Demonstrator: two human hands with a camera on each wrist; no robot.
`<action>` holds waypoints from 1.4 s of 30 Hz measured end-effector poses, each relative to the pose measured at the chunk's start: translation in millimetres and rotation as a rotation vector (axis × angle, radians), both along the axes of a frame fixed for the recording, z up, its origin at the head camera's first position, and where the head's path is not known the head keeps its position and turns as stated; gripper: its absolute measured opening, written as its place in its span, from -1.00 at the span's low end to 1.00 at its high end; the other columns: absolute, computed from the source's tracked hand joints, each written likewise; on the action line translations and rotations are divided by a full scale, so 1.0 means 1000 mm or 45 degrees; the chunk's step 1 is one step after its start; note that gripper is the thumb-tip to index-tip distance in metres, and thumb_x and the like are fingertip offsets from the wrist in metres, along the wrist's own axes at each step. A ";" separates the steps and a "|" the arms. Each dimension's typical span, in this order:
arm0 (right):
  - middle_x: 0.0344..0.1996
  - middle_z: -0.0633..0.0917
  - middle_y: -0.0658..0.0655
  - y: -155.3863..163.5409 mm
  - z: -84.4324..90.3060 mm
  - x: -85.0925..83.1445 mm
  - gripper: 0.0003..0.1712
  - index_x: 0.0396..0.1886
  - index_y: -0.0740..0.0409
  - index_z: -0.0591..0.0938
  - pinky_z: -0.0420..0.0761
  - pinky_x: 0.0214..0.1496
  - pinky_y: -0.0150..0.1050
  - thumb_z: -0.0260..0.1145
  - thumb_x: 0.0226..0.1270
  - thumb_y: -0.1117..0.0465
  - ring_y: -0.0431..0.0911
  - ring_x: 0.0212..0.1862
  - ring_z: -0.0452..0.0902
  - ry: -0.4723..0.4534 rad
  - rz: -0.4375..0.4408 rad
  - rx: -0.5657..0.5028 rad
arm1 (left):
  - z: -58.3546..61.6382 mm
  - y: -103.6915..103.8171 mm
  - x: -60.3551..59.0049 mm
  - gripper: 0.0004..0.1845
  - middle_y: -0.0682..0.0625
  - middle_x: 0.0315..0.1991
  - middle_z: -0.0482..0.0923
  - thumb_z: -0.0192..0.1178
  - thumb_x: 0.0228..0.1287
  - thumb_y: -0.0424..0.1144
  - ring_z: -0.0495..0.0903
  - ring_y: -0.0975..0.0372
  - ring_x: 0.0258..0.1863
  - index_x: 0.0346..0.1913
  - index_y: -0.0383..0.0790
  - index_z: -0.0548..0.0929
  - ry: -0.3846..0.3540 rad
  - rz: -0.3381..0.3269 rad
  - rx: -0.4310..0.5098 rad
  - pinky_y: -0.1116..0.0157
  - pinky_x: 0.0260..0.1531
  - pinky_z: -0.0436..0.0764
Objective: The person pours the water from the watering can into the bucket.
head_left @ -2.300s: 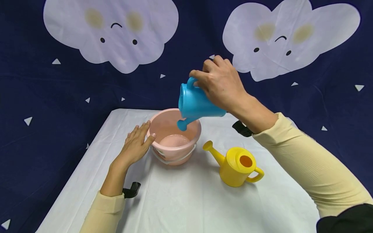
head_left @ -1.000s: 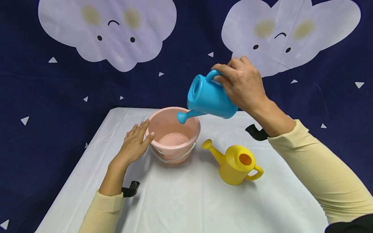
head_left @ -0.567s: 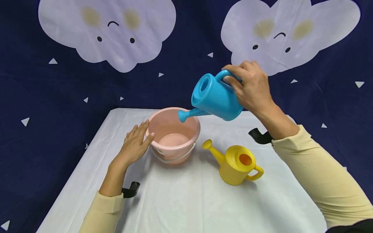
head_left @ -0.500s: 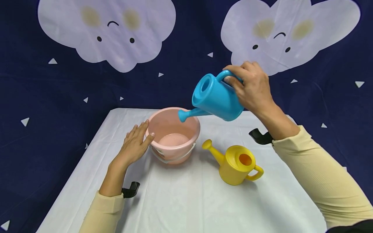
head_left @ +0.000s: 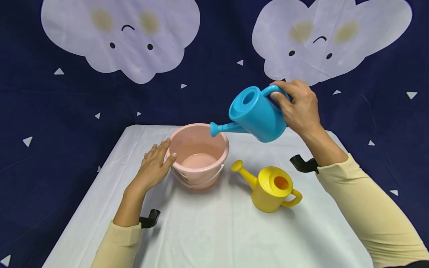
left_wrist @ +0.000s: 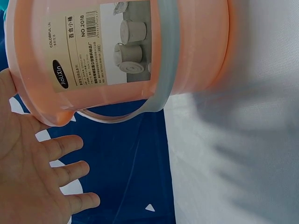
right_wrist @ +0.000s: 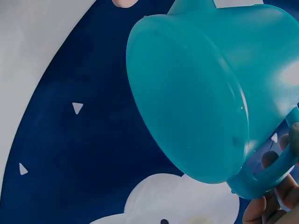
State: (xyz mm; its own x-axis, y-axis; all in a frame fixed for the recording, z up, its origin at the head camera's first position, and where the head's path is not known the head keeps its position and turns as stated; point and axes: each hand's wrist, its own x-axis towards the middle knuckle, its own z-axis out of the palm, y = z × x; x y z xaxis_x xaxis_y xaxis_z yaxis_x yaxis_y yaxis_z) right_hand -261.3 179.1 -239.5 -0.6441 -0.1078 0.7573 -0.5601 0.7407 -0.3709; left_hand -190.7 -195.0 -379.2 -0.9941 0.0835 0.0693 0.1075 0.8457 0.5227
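My right hand (head_left: 299, 106) grips the handle of a blue watering can (head_left: 259, 115), held in the air and tilted toward the left. Its spout head (head_left: 214, 129) is over the right rim of a pink bucket (head_left: 201, 175). In the right wrist view the can's base (right_wrist: 187, 102) faces the camera, with fingers curled round the handle. Clear liquid (head_left: 199, 160) covers the bucket's bottom. My left hand (head_left: 152, 167) has its fingers straight and touches the bucket's left rim. The left wrist view shows the bucket's paper label (left_wrist: 74, 51) and white bail handle (left_wrist: 168, 51).
A yellow watering can (head_left: 269, 191) stands upright on the white-covered table (head_left: 201, 230), right of the bucket and below the blue can, its spout pointing left. Behind the table hangs a dark blue backdrop (head_left: 161, 100) with clouds and small triangles.
The blue watering can has moved right with my right hand and tipped back toward upright. Its spout has shifted from above the bucket's middle to its right rim. My left hand stays put.
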 end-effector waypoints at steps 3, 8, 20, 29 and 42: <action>-0.31 0.65 0.28 0.003 -0.004 0.000 -0.71 -0.07 0.08 0.71 0.33 -0.15 -0.14 0.34 0.21 0.13 0.03 -0.20 0.44 -0.017 0.004 -0.042 | 0.000 -0.001 0.000 -0.28 -0.14 0.53 -0.17 -0.30 0.42 0.24 -0.27 -0.14 0.51 0.52 0.07 -0.17 -0.002 -0.001 0.004 -0.26 0.37 -0.28; -0.24 0.67 0.28 0.008 -0.009 -0.001 -0.69 -0.08 0.11 0.71 0.32 -0.14 -0.18 0.33 0.21 0.11 0.01 -0.19 0.44 -0.039 0.000 -0.099 | 0.000 -0.001 0.000 -0.28 -0.14 0.53 -0.17 -0.29 0.42 0.24 -0.27 -0.14 0.51 0.52 0.07 -0.17 0.000 -0.001 0.006 -0.26 0.37 -0.28; -0.43 0.46 -0.29 0.021 -0.025 -0.005 -0.69 -0.04 0.02 0.70 0.33 -0.24 -0.49 0.33 0.23 0.09 -0.49 -0.34 0.32 -0.146 -0.099 -0.280 | -0.002 -0.001 0.001 -0.28 -0.14 0.53 -0.16 -0.29 0.42 0.24 -0.27 -0.14 0.51 0.52 0.07 -0.16 0.012 0.003 0.005 -0.27 0.37 -0.28; -0.46 0.41 -0.38 0.026 -0.033 -0.007 -0.69 -0.03 0.01 0.70 0.35 -0.24 -0.46 0.31 0.25 0.07 -0.46 -0.33 0.36 -0.188 -0.111 -0.337 | -0.002 -0.001 0.001 -0.28 -0.16 0.53 -0.16 -0.29 0.43 0.23 -0.27 -0.15 0.51 0.52 0.05 -0.17 0.012 0.003 0.002 -0.27 0.36 -0.28; -0.49 0.44 -0.40 0.032 -0.041 -0.009 -0.69 -0.04 -0.01 0.70 0.35 -0.24 -0.46 0.33 0.23 0.07 -0.46 -0.33 0.37 -0.238 -0.138 -0.423 | -0.002 -0.001 0.001 -0.28 -0.15 0.53 -0.17 -0.30 0.43 0.23 -0.28 -0.15 0.51 0.52 0.06 -0.17 0.011 0.000 0.013 -0.27 0.36 -0.29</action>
State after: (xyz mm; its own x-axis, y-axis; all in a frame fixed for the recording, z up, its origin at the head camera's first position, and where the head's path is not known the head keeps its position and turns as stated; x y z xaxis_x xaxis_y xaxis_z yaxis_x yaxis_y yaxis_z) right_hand -270.4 211.2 -280.3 -0.7684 0.1992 0.6082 -0.3855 0.6145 -0.6883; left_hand -189.3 -196.0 -380.9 -0.9935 0.0830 0.0785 0.1121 0.8404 0.5303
